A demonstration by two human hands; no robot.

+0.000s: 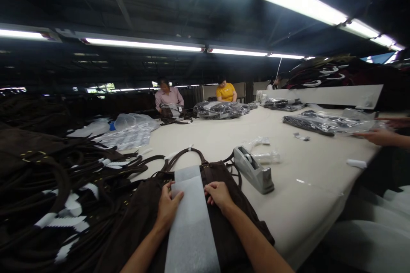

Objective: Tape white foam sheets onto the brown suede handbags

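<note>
A dark brown handbag point(233, 190) lies flat in front of me, its handles point(188, 150) pointing away. Down its middle runs a long strip of white paper point(188, 222), with a folded-looking upper end. At the strip's left edge is my left hand point(168, 204), thumb on the paper and fingers bent round the edge. My right hand point(219, 194) rests on the bag beside the strip's right edge, fingers curled in; whether they pinch anything is hidden.
A grey tape dispenser point(254, 170) stands right of the bag on the white table point(297, 213). Piled bags with paper-wrapped handles point(60, 204) fill the left. Plastic-wrapped bags point(221, 109) lie farther back. Two people work across the table; another person's hands point(378, 136) reach in at right.
</note>
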